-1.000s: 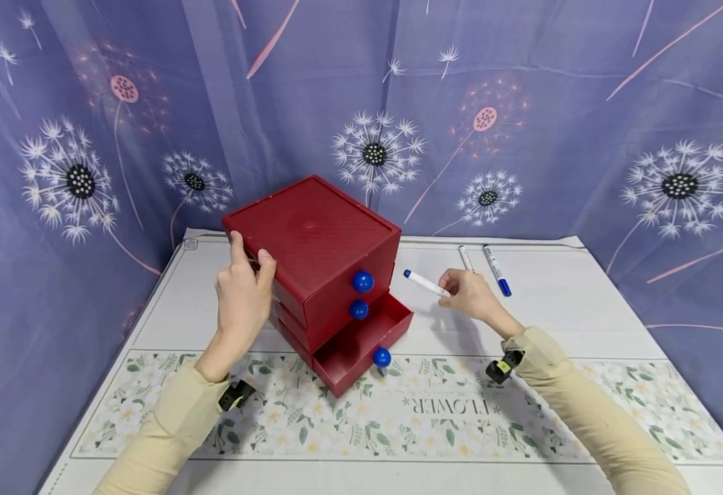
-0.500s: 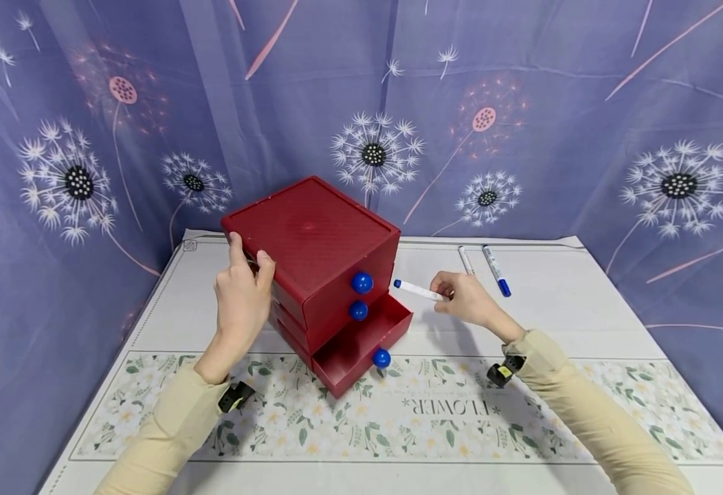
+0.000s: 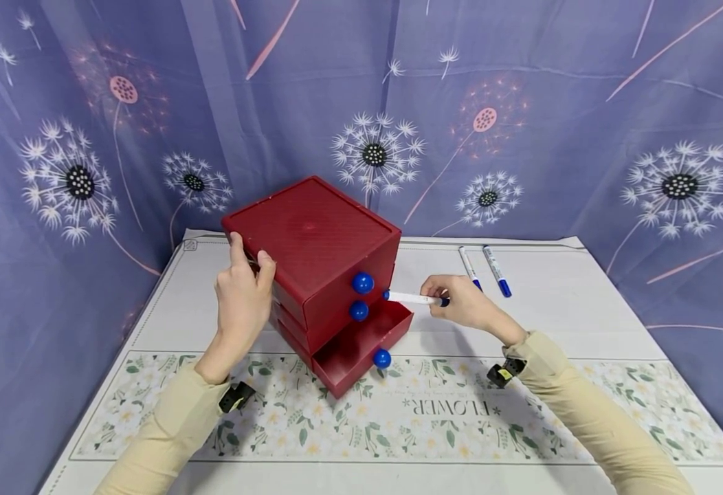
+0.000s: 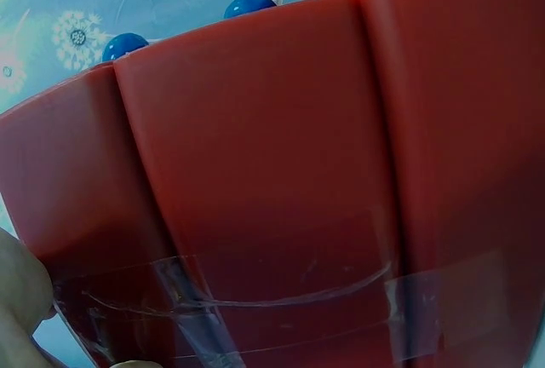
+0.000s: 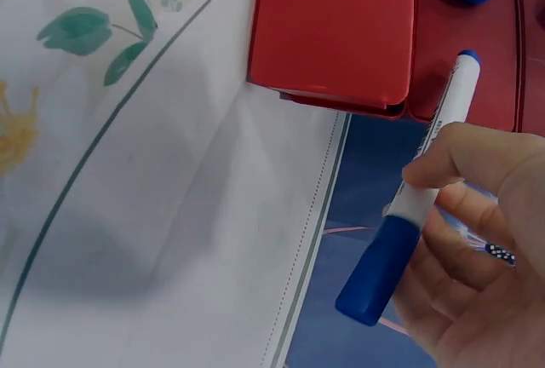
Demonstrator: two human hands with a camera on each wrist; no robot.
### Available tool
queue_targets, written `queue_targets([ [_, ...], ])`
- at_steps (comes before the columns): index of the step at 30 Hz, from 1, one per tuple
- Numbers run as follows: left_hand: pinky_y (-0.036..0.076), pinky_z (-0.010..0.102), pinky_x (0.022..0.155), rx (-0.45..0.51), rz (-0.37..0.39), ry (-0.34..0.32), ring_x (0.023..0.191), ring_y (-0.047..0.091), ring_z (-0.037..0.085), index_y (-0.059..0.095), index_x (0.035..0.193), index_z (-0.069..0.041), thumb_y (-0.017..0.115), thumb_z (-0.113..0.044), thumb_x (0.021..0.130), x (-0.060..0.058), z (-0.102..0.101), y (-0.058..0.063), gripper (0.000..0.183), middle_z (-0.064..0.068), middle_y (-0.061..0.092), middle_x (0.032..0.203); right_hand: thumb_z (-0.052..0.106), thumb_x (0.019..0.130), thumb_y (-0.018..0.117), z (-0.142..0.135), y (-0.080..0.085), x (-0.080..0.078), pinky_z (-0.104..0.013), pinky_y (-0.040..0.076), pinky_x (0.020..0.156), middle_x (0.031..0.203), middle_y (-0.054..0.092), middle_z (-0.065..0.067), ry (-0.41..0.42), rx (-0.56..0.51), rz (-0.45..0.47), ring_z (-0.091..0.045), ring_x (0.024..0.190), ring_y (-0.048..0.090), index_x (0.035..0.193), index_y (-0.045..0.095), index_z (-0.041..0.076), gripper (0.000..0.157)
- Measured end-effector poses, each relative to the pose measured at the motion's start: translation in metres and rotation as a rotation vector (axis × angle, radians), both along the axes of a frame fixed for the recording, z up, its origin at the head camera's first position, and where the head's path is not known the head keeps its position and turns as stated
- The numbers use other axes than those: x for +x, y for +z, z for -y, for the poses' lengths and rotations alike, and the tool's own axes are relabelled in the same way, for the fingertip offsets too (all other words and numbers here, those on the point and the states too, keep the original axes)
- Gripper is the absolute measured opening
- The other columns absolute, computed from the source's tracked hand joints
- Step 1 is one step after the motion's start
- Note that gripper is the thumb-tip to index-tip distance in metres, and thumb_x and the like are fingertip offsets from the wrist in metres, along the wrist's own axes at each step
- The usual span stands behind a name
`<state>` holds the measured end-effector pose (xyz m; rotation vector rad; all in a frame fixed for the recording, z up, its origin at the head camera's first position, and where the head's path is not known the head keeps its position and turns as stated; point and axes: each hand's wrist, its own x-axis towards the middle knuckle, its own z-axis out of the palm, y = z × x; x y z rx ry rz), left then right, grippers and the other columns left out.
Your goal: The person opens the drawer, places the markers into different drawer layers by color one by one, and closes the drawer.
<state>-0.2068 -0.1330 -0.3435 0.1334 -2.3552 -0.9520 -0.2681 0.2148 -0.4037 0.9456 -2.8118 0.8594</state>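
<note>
In the head view, a red drawer cabinet (image 3: 312, 234) with blue ball knobs stands left of centre on the table. Its bottom drawer (image 3: 361, 344) is pulled out, and I see nothing inside it. My left hand (image 3: 240, 302) rests against the cabinet's left side, index finger and thumb at the top edge; its other fingers are hidden. Between thumb and fingers, my right hand (image 3: 463, 301) pinches a white marker (image 3: 407, 297) with a blue cap (image 5: 379, 270). The marker is held above the open drawer's right rim, its blue tail end close to the cabinet front.
Two more blue-capped markers, a thinner one (image 3: 469, 268) and a thicker one (image 3: 497, 271), lie on the white table (image 3: 553, 295) behind my right hand. A floral strip (image 3: 170, 405) crosses the table's front part. A purple dandelion curtain (image 3: 287, 103) hangs behind and at both sides.
My right hand has moved a little left with the marker, bringing its tail end to the cabinet front and uncovering the thin marker's cap. The left hand and cabinet have stayed put.
</note>
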Motion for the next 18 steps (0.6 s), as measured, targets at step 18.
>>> queue_targets([
  [18,0.048,0.045,0.059,0.011,-0.015,-0.012,0.054,0.056,0.033,0.030,0.140,0.004,0.034,-0.036,0.092,0.000,0.000,0.000,0.062,0.014,0.052,0.054,0.001,0.080,0.065,0.017,0.002,0.007,-0.035,0.050,0.074,0.099,0.068,-0.002,0.216,0.031,-0.146,-0.015,0.090,0.060,0.105,0.068,0.009,0.026],
])
